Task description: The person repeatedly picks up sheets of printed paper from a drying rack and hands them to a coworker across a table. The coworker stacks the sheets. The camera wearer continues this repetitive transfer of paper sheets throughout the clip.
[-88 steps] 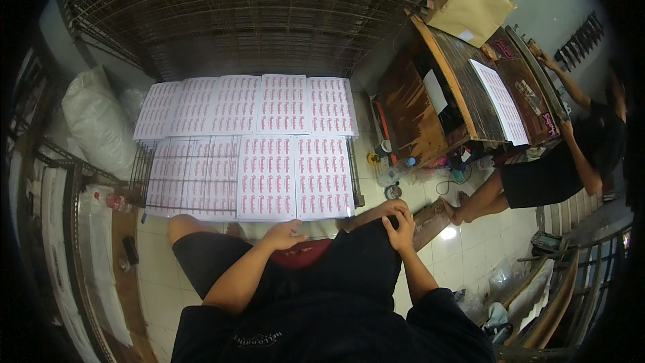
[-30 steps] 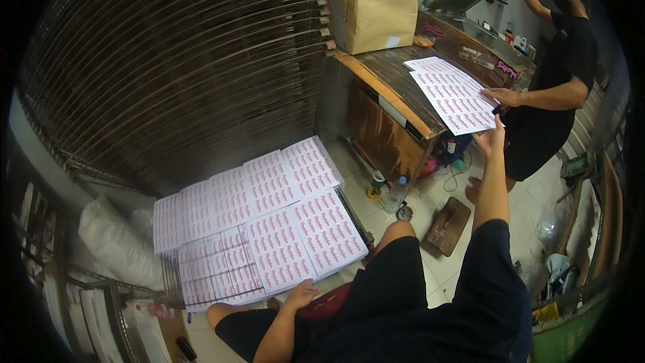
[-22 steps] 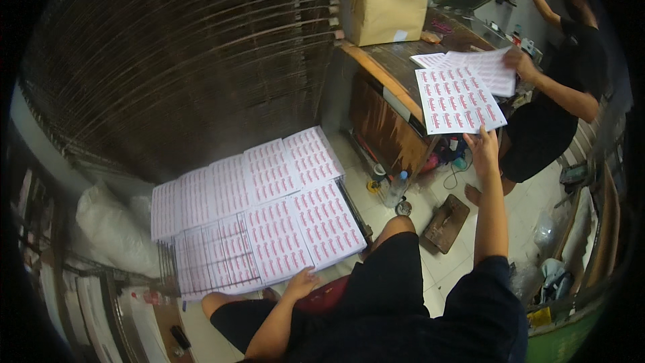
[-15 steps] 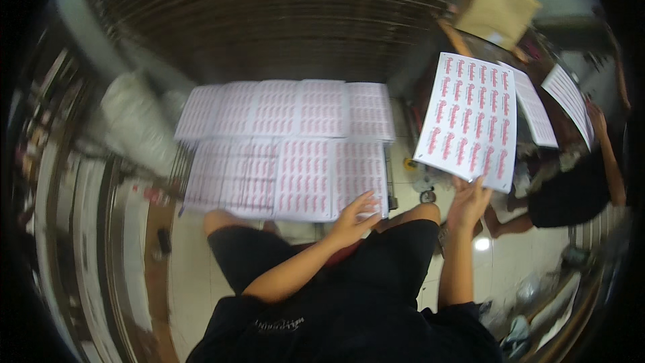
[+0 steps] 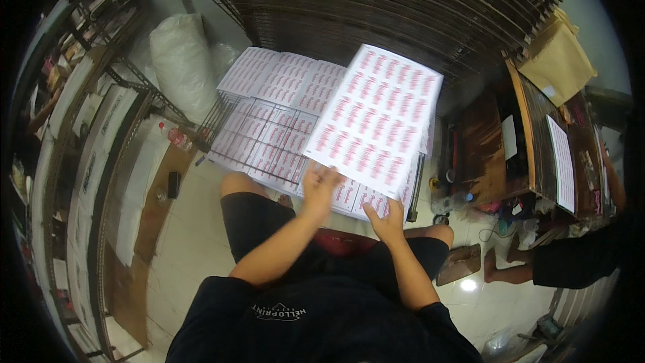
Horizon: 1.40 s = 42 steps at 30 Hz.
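At our far left stand crowded shelves [image 5: 102, 242], their contents too dim to sort out, and then a stuffed white bag [image 5: 181, 60]. Bare tiled floor [image 5: 195, 235] lies open between those shelves and our left knee. Ahead, rows of printed sheets [image 5: 299, 87] lie side by side, partly under thin wires. Our left hand [image 5: 320, 187] meets the near left part of a raised sheet [image 5: 376, 117]; its fingers are blurred, so we cannot tell whether they grip. That sheet hangs tilted above the right part of the rows, hiding much of them, its long axis running away from us and leaning right, the red print running lengthwise. Our right hand [image 5: 388, 220] has its thumb spread from the fingers, whose tips reach the near right corner; we cannot tell how firmly they close. A floor gap separates the rows from the wooden desk [image 5: 543, 154]. Beyond it, a co-worker's legs [image 5: 514, 269] show, the upper body mostly lost at the dark rim.
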Available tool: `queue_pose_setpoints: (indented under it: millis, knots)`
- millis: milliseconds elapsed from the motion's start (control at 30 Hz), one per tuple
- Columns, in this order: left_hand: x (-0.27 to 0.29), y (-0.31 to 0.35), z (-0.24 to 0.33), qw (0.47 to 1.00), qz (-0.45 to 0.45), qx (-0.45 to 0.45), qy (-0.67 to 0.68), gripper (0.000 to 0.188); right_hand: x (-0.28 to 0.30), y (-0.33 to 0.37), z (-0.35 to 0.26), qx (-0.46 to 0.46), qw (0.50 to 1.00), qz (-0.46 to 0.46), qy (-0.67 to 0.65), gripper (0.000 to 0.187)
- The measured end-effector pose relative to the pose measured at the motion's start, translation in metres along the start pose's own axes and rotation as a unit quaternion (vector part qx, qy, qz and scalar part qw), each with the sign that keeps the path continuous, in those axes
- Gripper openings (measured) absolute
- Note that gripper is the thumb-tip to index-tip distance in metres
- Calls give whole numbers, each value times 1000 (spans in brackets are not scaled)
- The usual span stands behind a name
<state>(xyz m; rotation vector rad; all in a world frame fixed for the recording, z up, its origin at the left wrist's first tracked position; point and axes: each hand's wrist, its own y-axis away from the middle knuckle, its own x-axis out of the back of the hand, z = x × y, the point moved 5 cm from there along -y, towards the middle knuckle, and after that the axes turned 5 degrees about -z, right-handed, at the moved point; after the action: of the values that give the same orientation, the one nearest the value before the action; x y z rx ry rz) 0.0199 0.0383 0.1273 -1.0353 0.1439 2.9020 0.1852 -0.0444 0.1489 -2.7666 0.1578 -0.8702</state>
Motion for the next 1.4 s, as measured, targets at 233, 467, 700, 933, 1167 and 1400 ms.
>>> queue_pose_setpoints:
  millis: [233, 467, 700, 933, 1167, 1400]
  knots:
    - [207, -75, 5, 955, 273, -48, -103, 52, 82, 85, 93, -135, 973, 130, 137, 38]
    - [315, -92, -31, 875, 394, -58, -277, 51, 117, 144, 133, -152, 958, 188, 152, 27]
    - [299, -93, -37, 851, 404, -32, -333, 47, 118, 139, 134, -169, 956, 194, 143, 25]
    - [324, -97, -47, 798, 441, 16, -411, 44, 115, 131, 132, -147, 963, 194, 112, 21]
    - [294, -93, -47, 766, 466, 34, -442, 44, 117, 135, 135, -163, 959, 194, 130, 21]
    - [308, -94, -50, 789, 469, -5, -397, 43, 115, 128, 133, -165, 960, 167, 152, 22]
